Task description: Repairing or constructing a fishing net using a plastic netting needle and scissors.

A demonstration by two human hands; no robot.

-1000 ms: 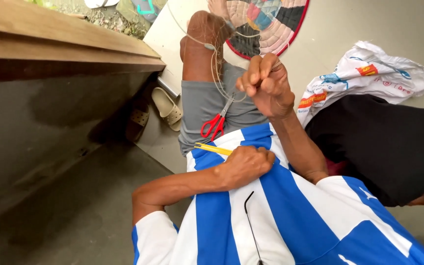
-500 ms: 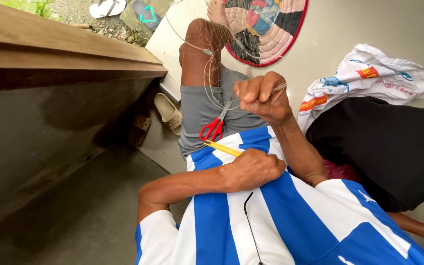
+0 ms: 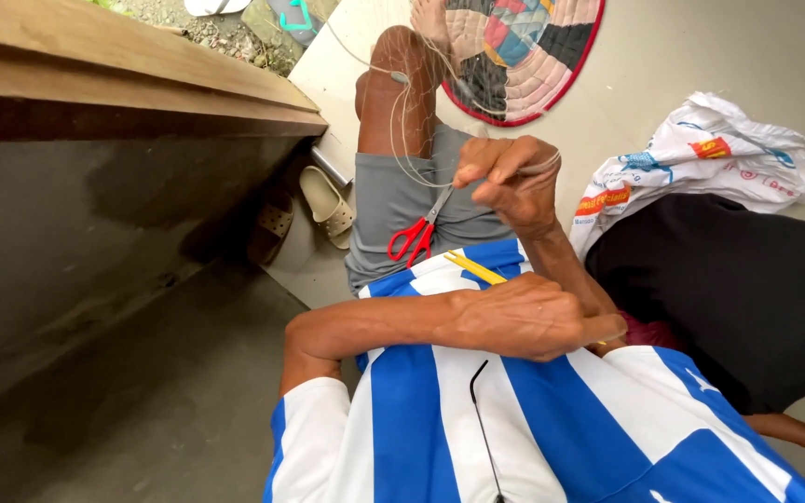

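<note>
The right hand (image 3: 512,179) has dropped a little toward the middle of the frame since a moment ago, its grip pinched on thin pale line (image 3: 402,140) that runs up over the bare knee (image 3: 401,65). The left hand (image 3: 524,317) stays low at centre, curled over a slim yellow tool (image 3: 475,268); whether it clamps it, I cannot tell. Red-handled scissors (image 3: 414,237) lie on the grey shorts. A round patchwork mat (image 3: 524,56) sits top centre, a crinkled plastic bag (image 3: 710,158) right.

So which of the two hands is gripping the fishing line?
The right hand, raised above the lap, pinches the thin line. The left hand lies lower across the striped shirt, beside a yellow tool.
</note>
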